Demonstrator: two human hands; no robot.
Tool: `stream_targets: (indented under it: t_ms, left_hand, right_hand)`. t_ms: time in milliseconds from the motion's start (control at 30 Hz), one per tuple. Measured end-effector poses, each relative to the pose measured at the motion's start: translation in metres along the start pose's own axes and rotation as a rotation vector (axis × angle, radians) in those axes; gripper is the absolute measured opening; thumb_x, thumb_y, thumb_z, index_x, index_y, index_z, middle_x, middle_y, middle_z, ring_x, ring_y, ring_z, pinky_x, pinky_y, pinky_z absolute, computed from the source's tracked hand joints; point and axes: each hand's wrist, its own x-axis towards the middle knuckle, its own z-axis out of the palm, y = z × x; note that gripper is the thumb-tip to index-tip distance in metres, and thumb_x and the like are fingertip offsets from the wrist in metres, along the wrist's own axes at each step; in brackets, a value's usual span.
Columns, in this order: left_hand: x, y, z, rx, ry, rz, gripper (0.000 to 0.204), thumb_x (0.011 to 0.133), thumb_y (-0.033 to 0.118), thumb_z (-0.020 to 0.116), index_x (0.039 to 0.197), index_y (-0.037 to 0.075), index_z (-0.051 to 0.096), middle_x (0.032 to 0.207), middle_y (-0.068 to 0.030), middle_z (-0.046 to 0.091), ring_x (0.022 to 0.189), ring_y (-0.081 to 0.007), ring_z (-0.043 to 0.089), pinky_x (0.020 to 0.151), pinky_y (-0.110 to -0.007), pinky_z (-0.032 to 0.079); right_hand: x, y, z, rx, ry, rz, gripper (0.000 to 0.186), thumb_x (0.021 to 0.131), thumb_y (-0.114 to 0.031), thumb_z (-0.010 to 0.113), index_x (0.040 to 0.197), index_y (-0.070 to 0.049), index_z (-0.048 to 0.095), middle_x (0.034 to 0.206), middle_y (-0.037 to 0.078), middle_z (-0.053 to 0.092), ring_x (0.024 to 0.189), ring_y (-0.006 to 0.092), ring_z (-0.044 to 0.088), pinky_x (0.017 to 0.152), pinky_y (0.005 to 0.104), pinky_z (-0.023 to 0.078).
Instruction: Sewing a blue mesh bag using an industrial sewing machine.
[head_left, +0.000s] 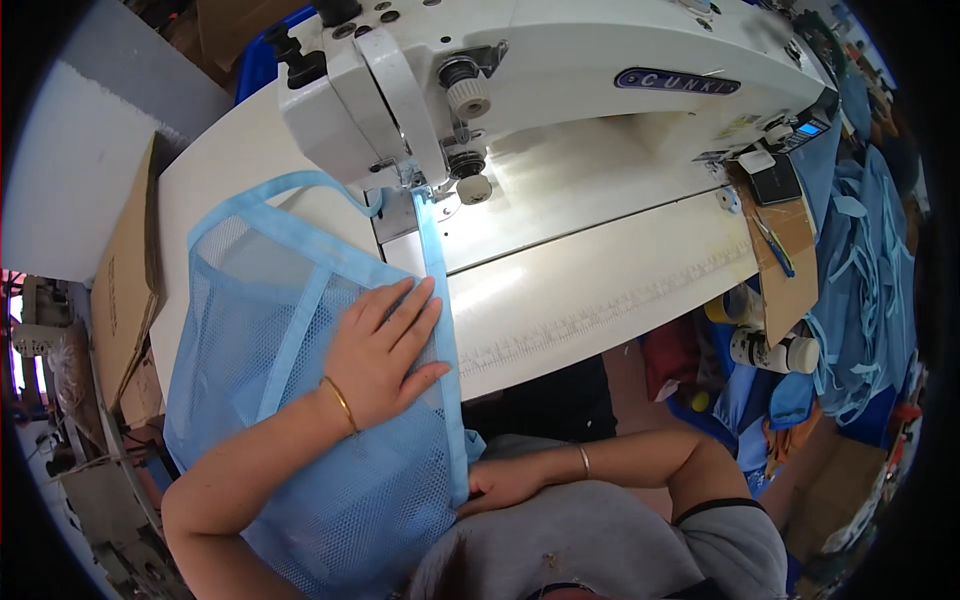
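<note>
- Pressing flat with the left hand (388, 345), spread-fingered and clasping nothing, on the blue mesh (330, 500).
- Touching those fingers, stretching ahead to the foot (420, 182) and back to the right hand: blue band (432, 245).
- Curled at the band's lower end with the right hand (505, 485); partly hidden, so cannot tell whether pinching.
- In progress, as judged: already edged along the mesh's top and crossed by a strip (297, 340); apparently mid-seam on the band, with the length between foot and right hand seemingly left to stitch.
- Ahead of the left hand: white machine (560, 60).
- Well right of the left hand: white bottle (775, 352), contents not visible.
- Lower, right of the right hand: blue bin (690, 412), apparently with cloth inside.
- Farthest, ahead-left of the left hand: another blue bin (247, 75), contents unclear.
</note>
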Motion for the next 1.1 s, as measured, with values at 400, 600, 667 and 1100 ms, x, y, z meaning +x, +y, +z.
stream_targets:
  t_ms: [400, 600, 667, 1100]
  left_hand:
    - [0.016, -0.002, 0.006, -0.055, 0.017, -0.023, 0.062, 0.081, 0.034, 0.069, 0.129, 0.001, 0.051, 0.141, -0.0168, 0.045, 0.126, -0.0344, 0.044, 0.104, -0.048, 0.035]
    - [0.025, -0.013, 0.007, -0.065, 0.054, -0.033, 0.061, 0.081, 0.034, 0.069, 0.129, 0.002, 0.051, 0.141, -0.0157, 0.045, 0.126, -0.0336, 0.043, 0.102, -0.048, 0.036]
    - [0.027, -0.016, 0.007, -0.033, 0.069, -0.054, 0.059, 0.081, 0.034, 0.068, 0.128, 0.002, 0.052, 0.140, -0.0147, 0.046, 0.126, -0.0328, 0.043, 0.102, -0.047, 0.035]
    - [0.046, -0.043, 0.007, -0.016, 0.119, -0.033, 0.056, 0.082, 0.034, 0.068, 0.127, 0.003, 0.054, 0.136, -0.0139, 0.050, 0.122, -0.0332, 0.046, 0.100, -0.046, 0.035]
  right_hand:
    - [-0.016, -0.018, -0.020, -0.099, -0.033, -0.151, 0.024, 0.098, -0.012, 0.052, 0.116, 0.002, 0.060, 0.116, 0.012, 0.065, 0.105, 0.0173, 0.059, 0.091, 0.0312, 0.047]
    - [-0.022, -0.021, -0.033, -0.272, -0.015, -0.142, 0.024, 0.095, -0.014, 0.058, 0.113, 0.001, 0.061, 0.116, 0.014, 0.064, 0.105, 0.0207, 0.060, 0.092, 0.0342, 0.047]
    - [-0.024, -0.024, -0.035, -0.307, 0.013, -0.178, 0.025, 0.094, -0.015, 0.059, 0.113, 0.001, 0.061, 0.116, 0.014, 0.064, 0.105, 0.0215, 0.060, 0.092, 0.0348, 0.047]
    - [-0.014, -0.010, -0.035, -0.154, 0.103, -0.204, 0.027, 0.092, -0.018, 0.063, 0.113, -0.001, 0.063, 0.116, 0.011, 0.065, 0.106, 0.0197, 0.059, 0.093, 0.0342, 0.046]
